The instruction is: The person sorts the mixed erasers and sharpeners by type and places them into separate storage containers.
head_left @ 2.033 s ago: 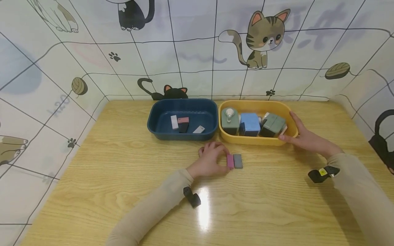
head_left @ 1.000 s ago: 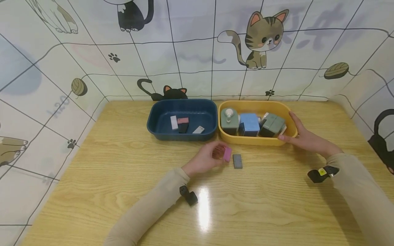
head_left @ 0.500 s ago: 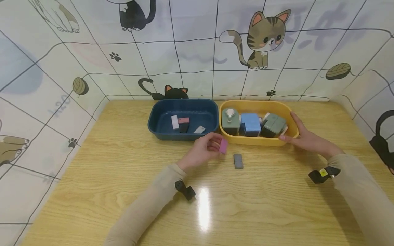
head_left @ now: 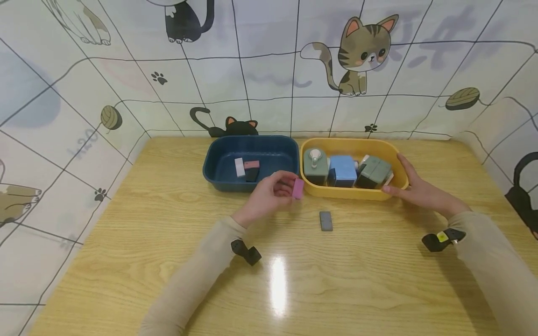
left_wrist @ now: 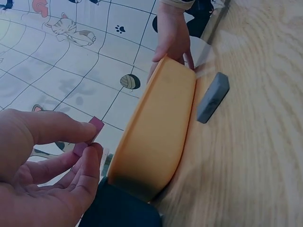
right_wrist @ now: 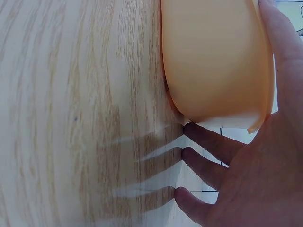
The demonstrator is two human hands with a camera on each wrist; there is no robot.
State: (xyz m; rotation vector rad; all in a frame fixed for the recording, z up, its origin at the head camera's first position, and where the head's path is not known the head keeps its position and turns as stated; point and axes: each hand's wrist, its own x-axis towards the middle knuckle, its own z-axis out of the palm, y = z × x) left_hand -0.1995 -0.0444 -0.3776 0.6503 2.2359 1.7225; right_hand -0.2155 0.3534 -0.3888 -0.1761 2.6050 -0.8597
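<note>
In the head view my left hand (head_left: 269,193) holds a small pink rectangular block (head_left: 298,188), pinched between thumb and fingertips. It is raised in front of the gap between the blue bin (head_left: 218,184) and the yellow bin (head_left: 344,192). The left wrist view shows the pink block (left_wrist: 90,135) edge-on, partly hidden by fingers. A grey block (head_left: 325,221) lies on the table in front of the yellow bin. My right hand (head_left: 420,190) rests against the yellow bin's right end, thumb at its rim and the other fingers extended (right_wrist: 203,165).
Inside the yellow bin sit a green pump-top bottle (head_left: 315,170), a blue bottle-like item (head_left: 342,170) and a dark green item (head_left: 374,171). The blue bin holds small blocks: white (head_left: 239,167), pink (head_left: 252,164) and black (head_left: 251,174). A cat-print sheet (head_left: 269,79) stands behind the table.
My left hand has lifted the pink block from beside the grey one and carried it left and back toward the blue bin. The right hand has stayed at the yellow bin.
</note>
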